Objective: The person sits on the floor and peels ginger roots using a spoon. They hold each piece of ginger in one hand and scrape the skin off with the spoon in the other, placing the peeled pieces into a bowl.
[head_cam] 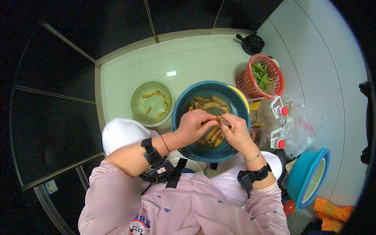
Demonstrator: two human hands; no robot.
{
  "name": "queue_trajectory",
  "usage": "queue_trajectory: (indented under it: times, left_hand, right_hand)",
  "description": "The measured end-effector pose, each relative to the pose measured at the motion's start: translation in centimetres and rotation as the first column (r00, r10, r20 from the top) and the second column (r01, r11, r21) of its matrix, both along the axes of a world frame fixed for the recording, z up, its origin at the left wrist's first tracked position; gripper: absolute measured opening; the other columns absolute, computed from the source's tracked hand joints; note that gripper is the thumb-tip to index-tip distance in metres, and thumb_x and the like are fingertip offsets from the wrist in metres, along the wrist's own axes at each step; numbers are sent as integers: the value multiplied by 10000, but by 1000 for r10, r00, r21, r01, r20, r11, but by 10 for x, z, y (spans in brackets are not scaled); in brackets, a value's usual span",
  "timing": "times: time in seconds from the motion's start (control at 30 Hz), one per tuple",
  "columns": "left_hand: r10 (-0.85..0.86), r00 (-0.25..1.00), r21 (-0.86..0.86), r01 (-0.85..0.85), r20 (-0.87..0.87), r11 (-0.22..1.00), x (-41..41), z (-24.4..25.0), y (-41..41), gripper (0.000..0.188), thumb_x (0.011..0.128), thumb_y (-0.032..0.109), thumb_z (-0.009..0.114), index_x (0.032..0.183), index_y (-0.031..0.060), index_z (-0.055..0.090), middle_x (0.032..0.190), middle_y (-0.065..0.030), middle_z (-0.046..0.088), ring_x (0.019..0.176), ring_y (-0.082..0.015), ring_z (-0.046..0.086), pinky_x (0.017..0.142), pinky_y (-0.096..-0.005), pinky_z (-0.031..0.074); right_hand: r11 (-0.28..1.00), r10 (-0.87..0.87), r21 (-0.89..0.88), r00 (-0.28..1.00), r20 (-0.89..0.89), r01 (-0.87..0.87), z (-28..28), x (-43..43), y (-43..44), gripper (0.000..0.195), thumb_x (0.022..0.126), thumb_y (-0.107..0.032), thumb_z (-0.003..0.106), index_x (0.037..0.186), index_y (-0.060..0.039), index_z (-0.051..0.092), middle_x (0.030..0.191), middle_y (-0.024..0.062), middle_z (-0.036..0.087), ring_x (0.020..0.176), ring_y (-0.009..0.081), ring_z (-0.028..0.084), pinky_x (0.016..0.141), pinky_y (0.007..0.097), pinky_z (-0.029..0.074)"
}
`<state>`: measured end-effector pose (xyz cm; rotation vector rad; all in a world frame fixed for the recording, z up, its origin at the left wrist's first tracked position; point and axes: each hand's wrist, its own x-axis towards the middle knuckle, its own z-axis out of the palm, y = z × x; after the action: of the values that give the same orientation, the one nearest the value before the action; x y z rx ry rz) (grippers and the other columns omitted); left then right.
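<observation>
A dark blue plastic basin [176, 119] stands in front of me, holding water and several knobbly yellow-brown roots [213, 105]. Over its middle, my left hand [196, 124] pinches a small yellow-brown root piece [218, 118] between thumb and fingers. My right hand [236, 129] meets it at the same piece. Between the right thumb and fingers sits a dark, rounded object [225, 123], perhaps a tool handle; the rest of it is hidden. To the left, a pale green colander [136, 117] holds several cleaner-looking yellow roots [165, 101].
A red plastic basket [245, 82] with leafy greens [262, 77] stands back right, below a black pot-like object [252, 43]. Along the right wall are plastic jugs with red caps [283, 111], clear plastic bags [298, 132] and tilted teal basins [302, 179]. Dark cabinets [55, 123] border the left.
</observation>
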<state>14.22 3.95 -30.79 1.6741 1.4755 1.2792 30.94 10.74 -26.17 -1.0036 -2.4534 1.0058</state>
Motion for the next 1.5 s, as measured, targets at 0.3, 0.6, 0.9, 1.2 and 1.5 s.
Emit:
queue_trajectory:
  times: [0.3, 0.6, 0.9, 1.2, 1.5]
  left_hand:
    - [-73, 988, 92, 61, 134, 994, -3, 2, 0, 146, 793, 157, 662, 871, 34, 663, 750, -105, 640, 677, -249, 599, 615, -322, 463]
    - [-85, 995, 147, 76, 51, 986, -7, -2, 3, 163, 790, 138, 668, 902, 19, 659, 751, -99, 644, 664, -230, 605, 605, -309, 464]
    - [-127, 908, -180, 213, 399, 960, -9, 3, 4, 206, 811, 159, 666, 939, -3, 664, 795, -94, 659, 694, -131, 610, 620, -264, 470]
    - [-78, 967, 67, 64, 242, 996, -7, 2, -1, 174, 797, 115, 665, 934, 7, 664, 791, -98, 653, 686, -187, 591, 635, -282, 454]
    - [-23, 930, 15, 19, 368, 1000, -2, 9, -4, 171, 788, 87, 667, 938, 6, 666, 799, -97, 655, 685, -196, 579, 630, -284, 450]
  right_hand:
    - [933, -109, -356, 985, -131, 56, 6, 1, -1, 156, 875, -146, 528, 830, 0, 564, 699, 87, 562, 654, 142, 514, 599, 282, 425]
    - [836, -127, -546, 986, -107, 49, 3, 6, 4, 176, 904, -176, 515, 818, -35, 575, 689, -5, 538, 643, 78, 485, 592, 248, 412]
    - [833, -107, -554, 977, -184, -13, 8, 7, 8, 205, 917, -200, 493, 797, -47, 558, 668, -36, 498, 585, 46, 438, 523, 208, 358]
    - [644, -369, -765, 886, -280, 27, -4, -6, -8, 168, 922, -159, 479, 798, -49, 510, 541, -40, 394, 406, 42, 288, 389, 192, 221]
    - [409, -548, -894, 734, -401, -184, -7, -13, -12, 164, 938, -189, 459, 855, -55, 507, 600, -32, 383, 437, 46, 325, 401, 183, 242]
